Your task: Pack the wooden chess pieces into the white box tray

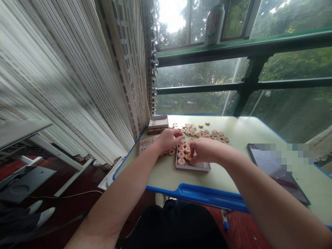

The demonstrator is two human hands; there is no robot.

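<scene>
A shallow open box (193,168) on the table holds rows of round wooden xiangqi pieces (181,155) with red characters. My right hand (204,150) is over the box, its thumb and fingers closed at a piece (188,157) in the second column; the hand hides part of the box. My left hand (169,138) is just beyond the box's far left corner. Its fingertips are pinched at a pale piece (183,135) beside the pile. Many loose pieces (192,133) lie spread behind both hands, and a piece with a dark character (171,151) sits left of the box.
An open box part (158,121) rests on a stack at the back left. A flat printed box or board (146,143) lies below my left forearm. On the right is a dark tablet (277,173). A can (214,25) stands on the window ledge. A blue trough (207,195) edges the table.
</scene>
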